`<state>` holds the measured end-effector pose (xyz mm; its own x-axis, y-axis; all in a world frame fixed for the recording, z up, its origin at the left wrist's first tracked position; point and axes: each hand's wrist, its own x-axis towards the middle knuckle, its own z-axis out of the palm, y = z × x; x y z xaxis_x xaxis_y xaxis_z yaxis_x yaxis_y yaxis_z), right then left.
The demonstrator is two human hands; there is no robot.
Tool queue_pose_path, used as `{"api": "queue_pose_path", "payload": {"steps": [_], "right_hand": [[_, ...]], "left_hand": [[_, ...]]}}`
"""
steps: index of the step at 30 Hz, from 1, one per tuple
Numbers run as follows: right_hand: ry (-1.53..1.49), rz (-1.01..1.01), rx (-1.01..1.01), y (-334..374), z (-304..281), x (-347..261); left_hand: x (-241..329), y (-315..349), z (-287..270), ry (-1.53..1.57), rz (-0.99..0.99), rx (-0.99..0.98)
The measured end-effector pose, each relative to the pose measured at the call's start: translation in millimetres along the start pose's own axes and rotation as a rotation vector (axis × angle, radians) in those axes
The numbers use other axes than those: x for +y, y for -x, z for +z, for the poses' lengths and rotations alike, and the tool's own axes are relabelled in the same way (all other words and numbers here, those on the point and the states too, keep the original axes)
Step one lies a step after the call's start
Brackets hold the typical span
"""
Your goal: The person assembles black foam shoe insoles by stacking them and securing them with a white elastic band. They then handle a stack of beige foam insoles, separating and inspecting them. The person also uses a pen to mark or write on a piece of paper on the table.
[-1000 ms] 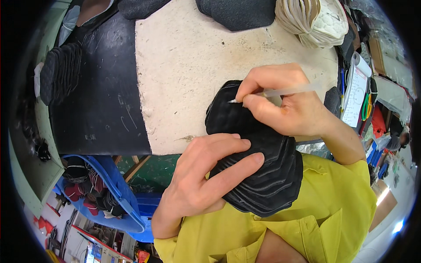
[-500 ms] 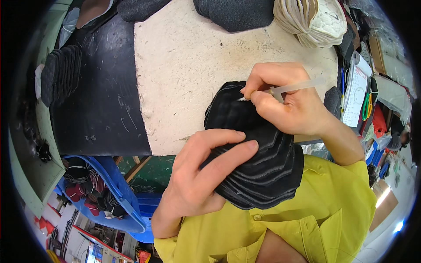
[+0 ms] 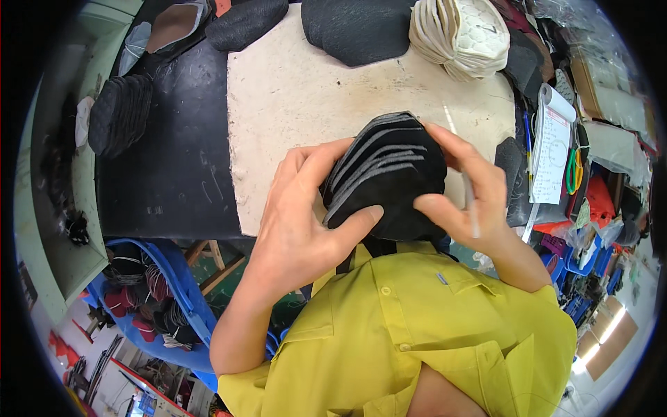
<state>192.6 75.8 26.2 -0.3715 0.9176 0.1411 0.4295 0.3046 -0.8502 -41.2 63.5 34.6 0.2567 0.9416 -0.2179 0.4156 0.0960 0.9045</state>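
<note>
Between my two hands is a stack of black padded fabric pieces (image 3: 406,198) with grey cut edges, fanned out in layers near the front edge of the table. My left hand (image 3: 299,212) grips its left side, with the thumb on top and the fingers behind, partly hidden. On the right side, my right hand (image 3: 476,191) steadies the stack between thumb and fingers. A slim whitish pen (image 3: 450,119) also sits in that hand, crossing behind the fingers. Its lower end is blurred.
A pale board (image 3: 278,104) covers the table beside a black surface (image 3: 187,167). Black pieces (image 3: 358,31) and a tied cream bundle (image 3: 462,38) lie at the back. Right are a notepad (image 3: 554,149) and scissors (image 3: 574,170); lower left, a blue bin (image 3: 180,299) with bundles.
My right hand has gone from holding the pen tip against the top piece to gripping the stack's right side. The stack has turned and moved up, and its layers now fan toward the far left.
</note>
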Motion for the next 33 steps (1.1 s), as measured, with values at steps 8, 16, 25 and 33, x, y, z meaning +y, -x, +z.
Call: {"api": "queue_pose_path", "payload": {"steps": [8, 16, 25, 33], "right_hand": [[-0.026, -0.065, 0.103, -7.3, 11.2, 7.1], [0.467, -0.734, 0.060, -78.8, 49.8, -9.8], [0.304, -0.573, -0.062, -98.9, 45.7, -18.9], [0.519, -0.975, 0.308, -56.9, 22.4, -33.6]], "left_hand": [[-1.1, 7.1, 17.7, 0.617, -0.163, 0.128], [-22.7, -33.1, -45.9, 0.636, -0.097, 0.308], [-47.6, 7.0, -34.4, 0.007, 0.227, 0.867], [4.1, 43.1, -7.5, 0.980, 0.157, 0.546]]}}
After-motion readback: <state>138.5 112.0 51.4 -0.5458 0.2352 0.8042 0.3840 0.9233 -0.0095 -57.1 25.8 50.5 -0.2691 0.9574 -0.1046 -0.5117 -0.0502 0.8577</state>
